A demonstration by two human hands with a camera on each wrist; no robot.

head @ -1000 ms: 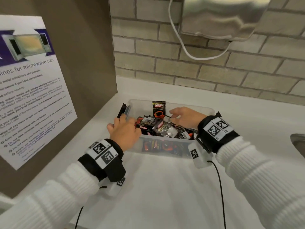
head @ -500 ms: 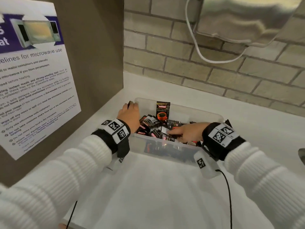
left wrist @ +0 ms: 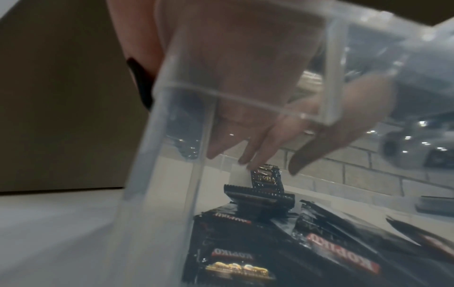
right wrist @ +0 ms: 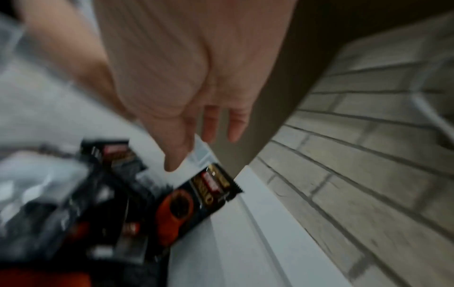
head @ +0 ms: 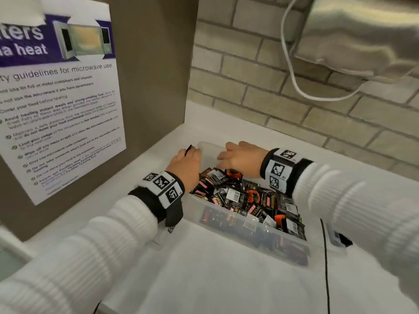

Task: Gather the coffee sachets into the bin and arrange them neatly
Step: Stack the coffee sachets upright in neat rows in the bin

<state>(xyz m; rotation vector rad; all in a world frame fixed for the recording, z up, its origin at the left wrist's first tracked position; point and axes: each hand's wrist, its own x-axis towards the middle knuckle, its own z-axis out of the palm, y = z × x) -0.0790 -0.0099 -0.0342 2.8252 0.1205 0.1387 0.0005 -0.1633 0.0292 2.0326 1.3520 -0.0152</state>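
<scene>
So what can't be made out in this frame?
- What the left hand grips: a dark edge shows past its fingers in the head view; unclear in the left wrist view.
- Right hand fingertips: hidden by its own back; right wrist view blurred.
- Lower coffee sachets: buried, smeared through the bin wall.

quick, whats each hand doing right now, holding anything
Left hand: fingers curled, gripping a dark sachet just outside the bin.
Right hand: open, fingers straight, reaching into the bin, holding nothing.
</scene>
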